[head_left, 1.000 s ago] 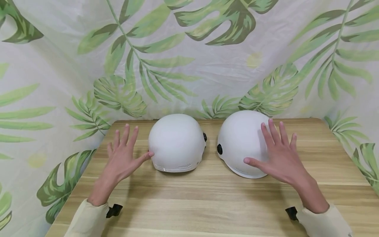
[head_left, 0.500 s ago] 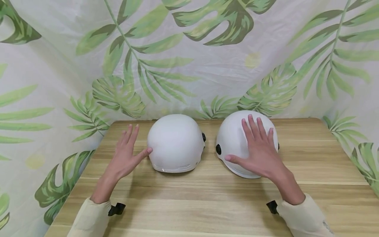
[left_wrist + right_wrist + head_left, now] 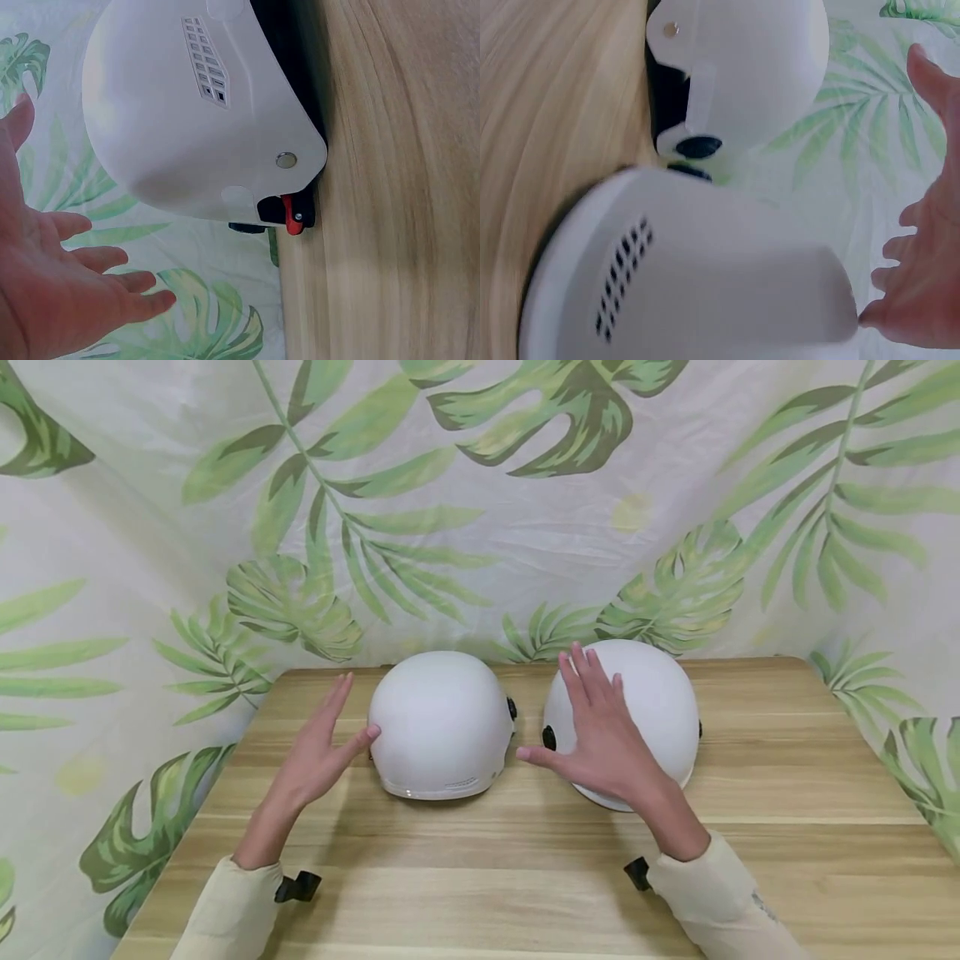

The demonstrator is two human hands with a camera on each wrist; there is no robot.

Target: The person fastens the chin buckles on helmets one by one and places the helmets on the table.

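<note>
Two white helmets stand side by side on the wooden table. My left hand [image 3: 315, 760] is held up at the left side of the left helmet [image 3: 442, 718], fingers extended and thumb toward the shell. In the left wrist view a gap shows between that hand [image 3: 60, 277] and the helmet [image 3: 165, 112], which has a vent grille and a red buckle part [image 3: 292, 214]. My right hand [image 3: 600, 743], fingers extended, is in front of the right helmet [image 3: 660, 702] and hides part of it. In the right wrist view its little finger appears close to the shell [image 3: 705, 277]; contact is unclear.
The wooden table [image 3: 465, 877] reaches back to a leaf-printed cloth [image 3: 540, 552] hanging behind and at the sides. A narrow gap separates the helmets. Black wrist devices [image 3: 298, 887] sit at both cream sleeves [image 3: 232, 906].
My right hand has moved left across the right helmet, uncovering its right side and pointing its thumb toward the gap. The left hand has turned slightly, staying beside the left helmet. Both helmets stay put.
</note>
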